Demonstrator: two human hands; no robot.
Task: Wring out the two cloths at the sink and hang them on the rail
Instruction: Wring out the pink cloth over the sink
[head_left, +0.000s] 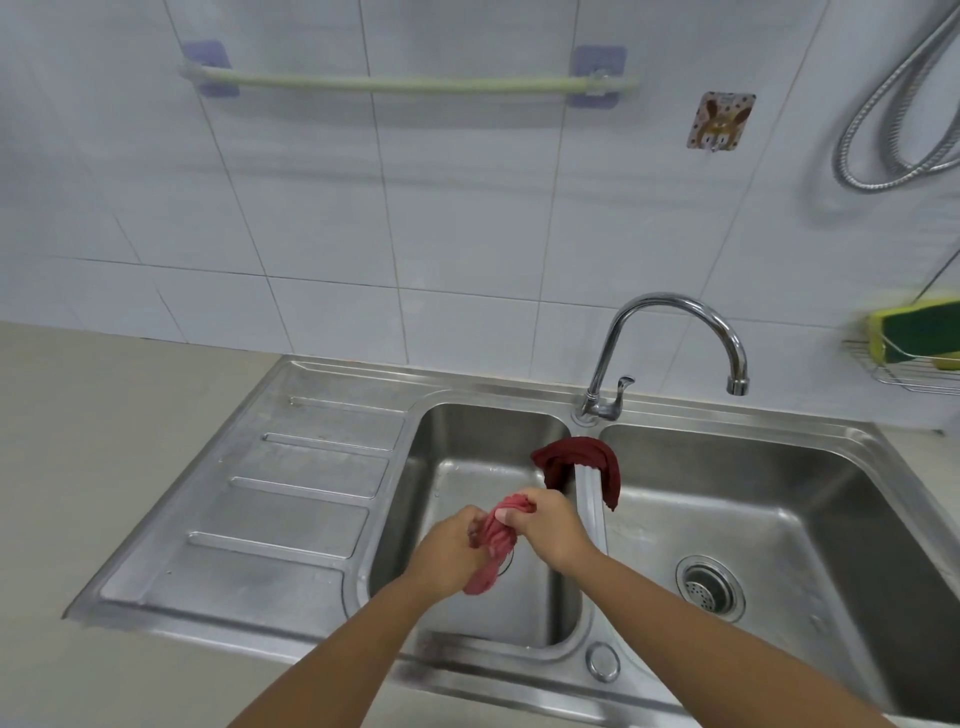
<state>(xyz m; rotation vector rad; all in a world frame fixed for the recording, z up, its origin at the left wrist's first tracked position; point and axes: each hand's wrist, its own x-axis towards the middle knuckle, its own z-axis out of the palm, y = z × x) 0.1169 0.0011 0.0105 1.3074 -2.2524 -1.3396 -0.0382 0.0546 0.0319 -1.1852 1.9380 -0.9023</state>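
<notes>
Low at centre frame, both hands, left hand (451, 552) and right hand (545, 525), clench the pink cloth (492, 540), its twisted length running lower-left to upper-right over the left basin (467, 452); dark cloth (582, 457) waits just beyond, nearer the right.

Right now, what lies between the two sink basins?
In the head view, the steel divider separates them, and the dark red cloth hangs draped over it, beyond the hands.

Legible text: none. Sticker hook (720, 120), upper right of frame, on wall tile: cartoon animal picture only; small marks along its top edge too blurred to read.
</notes>
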